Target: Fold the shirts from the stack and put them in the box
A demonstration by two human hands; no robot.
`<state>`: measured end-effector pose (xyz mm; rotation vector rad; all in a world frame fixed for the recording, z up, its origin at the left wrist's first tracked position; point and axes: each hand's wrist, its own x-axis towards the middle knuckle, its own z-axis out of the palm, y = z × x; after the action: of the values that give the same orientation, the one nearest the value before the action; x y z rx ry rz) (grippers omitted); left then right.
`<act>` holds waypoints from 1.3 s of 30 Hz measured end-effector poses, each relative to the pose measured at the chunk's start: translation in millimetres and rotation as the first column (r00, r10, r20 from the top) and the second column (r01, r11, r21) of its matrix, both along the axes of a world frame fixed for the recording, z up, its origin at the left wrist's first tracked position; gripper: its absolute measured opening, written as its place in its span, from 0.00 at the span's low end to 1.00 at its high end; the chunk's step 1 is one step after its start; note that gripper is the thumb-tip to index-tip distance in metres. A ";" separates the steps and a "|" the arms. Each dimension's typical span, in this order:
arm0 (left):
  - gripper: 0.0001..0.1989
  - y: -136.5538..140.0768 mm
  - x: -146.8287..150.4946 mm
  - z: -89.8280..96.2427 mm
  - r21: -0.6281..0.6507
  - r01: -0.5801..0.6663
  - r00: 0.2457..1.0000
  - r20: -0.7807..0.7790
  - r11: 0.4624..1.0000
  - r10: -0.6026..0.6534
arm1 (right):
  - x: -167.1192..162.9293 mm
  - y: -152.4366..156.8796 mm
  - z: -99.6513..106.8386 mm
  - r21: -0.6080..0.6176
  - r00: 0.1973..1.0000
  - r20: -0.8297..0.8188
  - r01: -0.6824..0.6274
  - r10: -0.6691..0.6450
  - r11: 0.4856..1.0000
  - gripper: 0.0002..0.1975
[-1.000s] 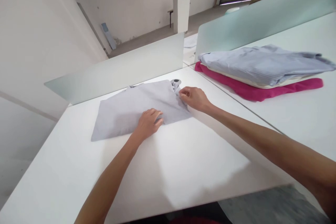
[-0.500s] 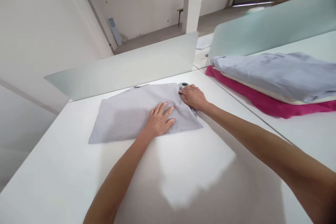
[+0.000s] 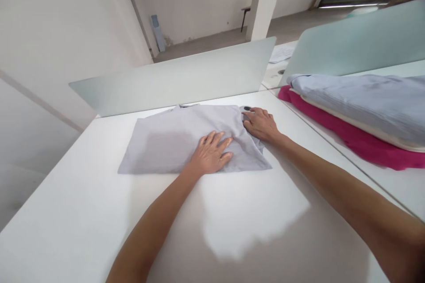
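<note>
A folded light-grey shirt [image 3: 166, 141] lies on the white table, its collar edge toward the low glass divider. My left hand [image 3: 212, 152] rests flat on the shirt's right half, near its front edge, fingers spread. At the shirt's right edge, my right hand [image 3: 260, 124] touches the cloth with its fingers bent and slightly apart. Some bunched cloth beneath that hand is partly hidden by it. Just beyond its fingertips is a dark oval cable hole [image 3: 247, 108] in the tabletop.
On the right stands a stack of folded cloth: light-blue garments [image 3: 361, 101] over a cream layer and a magenta cloth [image 3: 348, 137]. Frosted dividers [image 3: 179, 82] line the table's [image 3: 66, 203] far edge. Papers [image 3: 281, 53] lie behind the gap between them.
The camera view has shifted, so the scene sits further right. My right hand's fingers have loosened a little at the shirt's edge. My left hand stays flat on the cloth.
</note>
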<state>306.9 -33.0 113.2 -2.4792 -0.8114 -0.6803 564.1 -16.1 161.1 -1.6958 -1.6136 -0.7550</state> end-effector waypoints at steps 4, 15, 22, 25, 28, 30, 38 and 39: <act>0.28 -2.2 1.4 0.3 -0.032 0.041 0.999 0.013 0.999 -0.041 | -1.3 -8.8 0.6 0.065 0.988 -0.149 -0.021 0.030 0.998 0.31; 0.28 16.9 -176.8 24.8 -0.169 -0.473 0.623 0.630 0.865 0.464 | -20.2 -114.0 -20.6 -0.348 0.923 -0.307 0.119 -0.233 0.930 0.39; 0.31 8.1 -229.3 9.4 -0.552 -0.533 0.472 0.435 0.641 0.767 | -72.3 -101.7 -19.6 -0.318 0.943 -0.253 0.131 -0.217 0.939 0.30; 0.24 6.9 -219.3 13.8 -0.556 -0.494 0.530 0.416 0.668 0.739 | -85.3 -93.0 -21.8 -0.290 0.939 -0.281 0.113 -0.197 0.950 0.25; 0.21 1.0 -213.4 16.6 -0.553 -0.466 0.564 0.416 0.691 0.713 | -86.8 -94.1 -26.1 -0.291 0.941 -0.286 0.094 -0.180 0.952 0.23; 0.19 -8.5 -213.1 14.1 -0.554 -0.439 0.594 0.413 0.708 0.691 | -82.6 -99.9 -30.1 -0.294 0.949 -0.268 0.086 -0.168 0.952 0.23; 0.20 -108.7 -239.9 -46.7 -0.675 -0.197 0.806 0.301 0.711 0.510 | -27.6 -165.6 -83.6 -0.330 0.969 -0.230 0.013 -0.094 0.944 0.32; 0.20 -122.1 -247.2 -54.5 -0.703 -0.176 0.837 0.262 0.689 0.480 | -16.7 -178.3 -93.3 -0.332 0.967 -0.248 -0.021 -0.066 0.943 0.33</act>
<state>59.7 -155.1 58.7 -2.6506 -1.9310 -0.9391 547.4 -194.4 67.9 -1.9591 -1.6039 -0.2632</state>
